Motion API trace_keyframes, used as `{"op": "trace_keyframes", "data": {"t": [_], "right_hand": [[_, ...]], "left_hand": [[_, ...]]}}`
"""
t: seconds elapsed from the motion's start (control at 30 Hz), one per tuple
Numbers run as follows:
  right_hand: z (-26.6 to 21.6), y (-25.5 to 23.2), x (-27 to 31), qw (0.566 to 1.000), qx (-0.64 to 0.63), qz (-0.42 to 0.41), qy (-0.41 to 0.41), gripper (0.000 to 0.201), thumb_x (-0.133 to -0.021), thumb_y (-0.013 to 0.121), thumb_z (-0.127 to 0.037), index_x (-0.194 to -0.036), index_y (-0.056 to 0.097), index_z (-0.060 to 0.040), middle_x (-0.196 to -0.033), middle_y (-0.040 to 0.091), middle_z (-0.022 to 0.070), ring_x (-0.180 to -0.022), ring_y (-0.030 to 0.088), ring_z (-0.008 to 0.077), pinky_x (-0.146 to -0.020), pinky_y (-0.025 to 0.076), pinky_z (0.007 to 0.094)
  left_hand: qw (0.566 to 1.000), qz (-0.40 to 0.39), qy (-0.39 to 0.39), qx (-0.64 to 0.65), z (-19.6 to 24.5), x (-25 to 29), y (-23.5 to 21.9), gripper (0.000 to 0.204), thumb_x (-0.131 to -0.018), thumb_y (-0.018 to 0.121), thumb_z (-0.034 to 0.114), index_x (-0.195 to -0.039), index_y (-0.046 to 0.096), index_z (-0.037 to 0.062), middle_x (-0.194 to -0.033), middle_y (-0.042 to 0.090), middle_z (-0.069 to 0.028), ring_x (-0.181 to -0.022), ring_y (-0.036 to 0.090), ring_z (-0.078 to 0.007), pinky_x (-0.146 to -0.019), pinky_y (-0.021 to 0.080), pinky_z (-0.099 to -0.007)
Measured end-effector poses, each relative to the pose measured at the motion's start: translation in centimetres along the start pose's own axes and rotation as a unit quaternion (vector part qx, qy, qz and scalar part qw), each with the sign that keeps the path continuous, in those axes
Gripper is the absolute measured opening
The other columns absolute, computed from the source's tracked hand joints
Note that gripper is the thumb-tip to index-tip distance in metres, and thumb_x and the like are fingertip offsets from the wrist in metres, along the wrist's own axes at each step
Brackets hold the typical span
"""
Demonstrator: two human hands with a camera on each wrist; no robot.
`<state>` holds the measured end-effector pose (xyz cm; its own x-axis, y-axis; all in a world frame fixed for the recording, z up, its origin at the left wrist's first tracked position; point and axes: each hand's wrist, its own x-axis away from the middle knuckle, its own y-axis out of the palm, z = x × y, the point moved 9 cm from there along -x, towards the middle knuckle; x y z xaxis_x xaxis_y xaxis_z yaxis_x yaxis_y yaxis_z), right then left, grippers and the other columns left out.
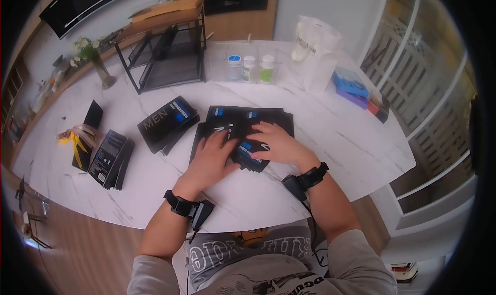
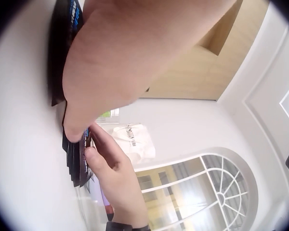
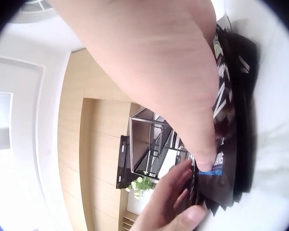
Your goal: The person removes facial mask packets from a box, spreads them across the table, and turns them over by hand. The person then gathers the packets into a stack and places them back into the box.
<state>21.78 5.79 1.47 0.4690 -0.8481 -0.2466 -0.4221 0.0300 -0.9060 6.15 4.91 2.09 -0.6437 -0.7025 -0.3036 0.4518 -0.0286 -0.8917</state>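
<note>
Several flat black sachets (image 1: 248, 153) with white and blue print lie piled on the table in front of me. Over the left side of the pile, my left hand (image 1: 207, 160) rests with its fingers spread. My right hand (image 1: 281, 144) lies on the right side, fingers extended across the top sachets. In the left wrist view the right hand (image 2: 116, 178) has its thumb at the edge of the stack. The right wrist view shows zigzag ends on the sachets (image 3: 221, 185), with the left hand (image 3: 166, 207) at their far edge.
Left of the pile lie black boxes marked MEN (image 1: 165, 124). Farther left, more black boxes (image 1: 108, 158) stand by a yellow ribbon (image 1: 77, 145). Behind are a mesh rack (image 1: 170, 70), a clear organizer with bottles (image 1: 248, 67), a white bag (image 1: 316, 57) and a blue box (image 1: 350, 82).
</note>
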Motion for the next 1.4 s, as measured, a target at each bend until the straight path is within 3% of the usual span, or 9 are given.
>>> {"op": "trace_keyframes", "data": {"t": [0.23,0.37,0.47,0.77,0.9,1.17,1.23,1.33,1.4], "right_hand": [[4.2,-0.9,0.2,0.984,-0.034,-0.055,0.164,0.032,-0.081,0.077,-0.027,-0.106,0.068,-0.0082,-0.133,0.057,0.0131,-0.133,0.046,0.0317,-0.110,0.035,0.0497],[1.8,-1.6,0.4,0.997,-0.016,0.076,0.009,0.046,-0.076,0.081,-0.028,-0.117,0.067,-0.0108,-0.124,0.059,0.0112,-0.125,0.050,0.0290,-0.105,0.038,0.0466],[-0.9,-0.6,0.5,0.999,-0.022,-0.013,-0.037,0.057,-0.072,0.084,-0.032,-0.122,0.065,-0.0121,-0.119,0.059,0.0103,-0.121,0.051,0.0288,-0.104,0.038,0.0457],[0.0,-0.7,0.2,0.993,-0.043,-0.072,0.082,0.045,-0.069,0.085,-0.033,-0.099,0.064,-0.0068,-0.098,0.061,0.0103,-0.099,0.060,0.0313,-0.087,0.046,0.0433],[1.7,-2.4,0.0,0.985,-0.138,0.035,0.095,0.037,-0.076,0.081,-0.024,-0.095,0.059,-0.0001,-0.086,0.064,0.0208,-0.083,0.062,0.0413,-0.072,0.049,0.0434],[4.2,-3.7,0.5,0.948,-0.122,0.247,0.163,0.038,-0.086,0.073,-0.022,-0.112,0.055,-0.0009,-0.090,0.066,0.0238,-0.086,0.064,0.0439,-0.074,0.050,0.0462],[5.7,-4.9,1.1,0.939,-0.051,0.250,0.232,0.047,-0.086,0.071,-0.023,-0.125,0.053,-0.0033,-0.107,0.066,0.0207,-0.101,0.062,0.0408,-0.085,0.049,0.0477],[6.0,-6.1,1.8,0.922,0.112,0.325,0.176,0.053,-0.085,0.070,-0.020,-0.132,0.054,-0.0033,-0.122,0.060,0.0174,-0.118,0.054,0.0387,-0.098,0.044,0.0476],[5.6,-5.8,1.6,0.932,0.075,0.331,0.129,0.048,-0.085,0.070,-0.019,-0.128,0.057,-0.0028,-0.123,0.059,0.0177,-0.118,0.054,0.0385,-0.100,0.044,0.0471]], "left_hand": [[0.996,-0.067,-0.005,-0.056,0.2,0.3,1.3,0.065,-0.086,0.070,0.042,-0.142,0.050,0.0147,-0.152,0.040,-0.0164,-0.143,0.033,-0.0380,-0.117,0.023,-0.0556],[0.999,-0.046,0.004,-0.020,0.2,0.1,1.3,0.067,-0.086,0.071,0.039,-0.144,0.048,0.0157,-0.150,0.042,-0.0156,-0.144,0.033,-0.0362,-0.117,0.023,-0.0559],[0.996,-0.068,0.040,-0.044,1.1,0.1,1.5,0.068,-0.086,0.071,0.040,-0.145,0.047,0.0162,-0.150,0.043,-0.0154,-0.144,0.032,-0.0361,-0.117,0.022,-0.0569],[0.997,-0.061,0.035,-0.018,1.3,0.0,1.1,0.068,-0.085,0.072,0.040,-0.141,0.050,0.0099,-0.140,0.049,-0.0149,-0.138,0.039,-0.0358,-0.116,0.024,-0.0582],[0.999,-0.021,0.039,0.011,1.4,-0.1,0.2,0.065,-0.084,0.075,0.034,-0.138,0.052,0.0055,-0.137,0.050,-0.0168,-0.132,0.044,-0.0367,-0.113,0.032,-0.0521],[0.996,0.033,0.009,0.085,0.8,-0.6,-1.1,0.056,-0.082,0.077,0.021,-0.132,0.058,0.0048,-0.138,0.050,-0.0190,-0.131,0.045,-0.0371,-0.109,0.038,-0.0468],[0.995,0.008,0.074,0.065,2.1,-0.6,-1.0,0.050,-0.083,0.076,0.023,-0.128,0.062,0.0067,-0.142,0.049,-0.0177,-0.135,0.043,-0.0364,-0.112,0.035,-0.0489],[0.991,-0.057,0.115,0.034,3.3,0.1,0.5,0.043,-0.085,0.074,0.028,-0.124,0.066,0.0093,-0.146,0.047,-0.0156,-0.139,0.040,-0.0346,-0.115,0.028,-0.0529],[0.989,-0.090,0.114,0.024,3.5,0.3,1.1,0.040,-0.087,0.072,0.030,-0.121,0.067,0.0097,-0.141,0.051,-0.0142,-0.138,0.042,-0.0329,-0.116,0.026,-0.0545]]}}
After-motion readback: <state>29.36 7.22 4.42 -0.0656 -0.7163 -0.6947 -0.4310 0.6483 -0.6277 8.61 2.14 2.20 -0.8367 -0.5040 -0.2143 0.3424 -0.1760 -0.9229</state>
